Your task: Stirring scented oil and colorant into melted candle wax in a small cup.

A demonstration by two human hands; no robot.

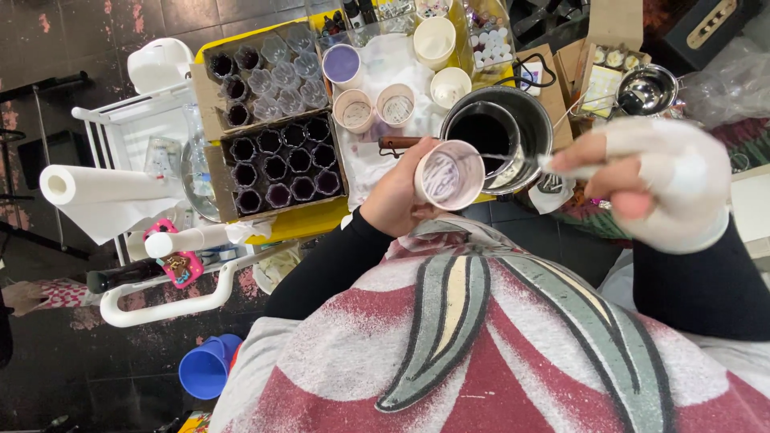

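My left hand [395,199] grips a small white paper cup [449,174], tilted with its mouth toward me, its inside streaked purple. My right hand [650,180], in a white glove, pinches a thin metal stirrer [513,159] whose tip reaches into the cup's mouth. Just behind the cup stands a metal pot [533,120] holding a smaller pitcher of dark liquid [484,132] with a wooden handle [399,143].
On the yellow table [305,220], cardboard boxes [215,172] hold several small jars, some filled dark purple, some clear. Several paper cups [375,106] stand on a white cloth. A paper towel roll [104,186] lies left, a steel bowl [646,88] right, a blue cup [207,367] on the floor.
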